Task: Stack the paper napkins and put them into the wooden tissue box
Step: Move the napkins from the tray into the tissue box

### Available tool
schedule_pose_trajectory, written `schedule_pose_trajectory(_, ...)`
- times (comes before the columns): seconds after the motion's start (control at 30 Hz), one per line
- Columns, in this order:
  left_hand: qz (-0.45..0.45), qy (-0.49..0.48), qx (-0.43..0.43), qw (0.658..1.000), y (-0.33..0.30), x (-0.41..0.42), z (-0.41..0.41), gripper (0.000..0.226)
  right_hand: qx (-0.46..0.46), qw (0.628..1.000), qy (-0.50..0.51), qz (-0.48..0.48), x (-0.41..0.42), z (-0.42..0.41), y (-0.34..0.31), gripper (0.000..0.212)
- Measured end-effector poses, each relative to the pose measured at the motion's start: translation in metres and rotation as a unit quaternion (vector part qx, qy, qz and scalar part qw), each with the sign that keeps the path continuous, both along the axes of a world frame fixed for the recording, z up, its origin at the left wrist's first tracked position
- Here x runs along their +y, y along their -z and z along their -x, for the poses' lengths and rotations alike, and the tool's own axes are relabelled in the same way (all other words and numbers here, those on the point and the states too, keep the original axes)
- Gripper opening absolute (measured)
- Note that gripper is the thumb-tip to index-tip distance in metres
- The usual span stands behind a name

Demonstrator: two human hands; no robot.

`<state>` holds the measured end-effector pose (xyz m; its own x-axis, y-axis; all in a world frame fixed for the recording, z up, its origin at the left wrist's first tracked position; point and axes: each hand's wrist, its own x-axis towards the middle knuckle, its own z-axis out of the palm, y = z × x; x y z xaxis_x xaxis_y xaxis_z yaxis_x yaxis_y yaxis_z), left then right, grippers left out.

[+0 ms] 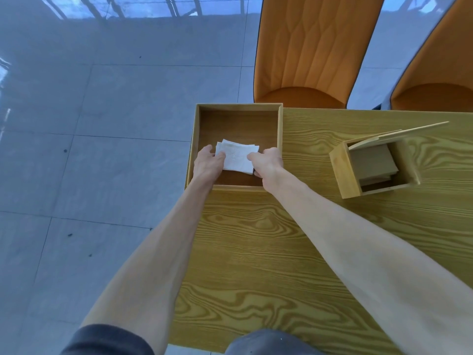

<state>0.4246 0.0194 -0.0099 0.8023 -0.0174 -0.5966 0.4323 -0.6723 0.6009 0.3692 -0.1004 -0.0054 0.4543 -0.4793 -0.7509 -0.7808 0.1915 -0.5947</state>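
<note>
Paper napkins (236,157): small white stack, edges fanned and not squared, lying inside the wooden tray (280,129) at centre frame, toward its near wall. Prob. very light, soft, floppy; sheets will slide over each other and a single ply could tear or crease if pinched hard. Best taken from both short sides at once w/ light inward pressure, thumbs on top, fingers under, so the stack stays together while edges get tapped flush.

Left hand (206,162): on the stack's left edge, thumb on top, fingers curled round the side; closed on the napkins, not spread. Right hand (266,161): on the right edge, thumb over the top sheet, fingers tucked at the lower right corner; also gripping. Whether the stack is lifted off the tray floor or rests on it: can't tell.

Tissue box (373,170): right of centre, well apart from the tray, lid (399,135) propped open, some brownish sheets already inside. Both sit on the wood-grain table (256,252). Orange chairs (314,47) at upper right; grey tiled floor (102,124) fills the left.
</note>
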Motion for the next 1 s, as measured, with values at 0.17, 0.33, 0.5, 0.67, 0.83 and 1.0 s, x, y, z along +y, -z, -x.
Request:
schedule_pose_trajectory(0.17,0.029,0.005,0.018,0.999,0.009,0.004,0.000,0.036,0.010,1.000,-0.005,0.005,0.001,-0.001,0.005,0.027)
schedule_pose_trajectory(0.33,0.045,0.000,0.028,0.999,0.008,0.006,0.000,0.032,-0.002,0.999,-0.045,0.015,0.001,0.005,0.005,0.042)
schedule_pose_trajectory(0.5,0.043,0.028,0.005,0.999,0.009,0.014,0.004,0.036,-0.039,0.986,-0.118,0.114,0.003,0.012,0.002,0.031)
schedule_pose_trajectory(0.67,0.021,0.073,-0.025,0.997,0.003,0.021,0.006,0.035,-0.134,0.915,-0.248,0.288,-0.003,0.027,-0.004,0.031)
schedule_pose_trajectory(0.83,0.023,0.129,-0.052,0.990,0.003,0.032,0.016,0.050,-0.148,0.830,-0.356,0.402,-0.007,0.040,0.003,0.029)
schedule_pose_trajectory(1.0,0.082,0.138,-0.071,0.984,-0.001,0.036,0.027,0.048,-0.174,0.798,-0.384,0.431,-0.006,0.052,0.005,0.028)
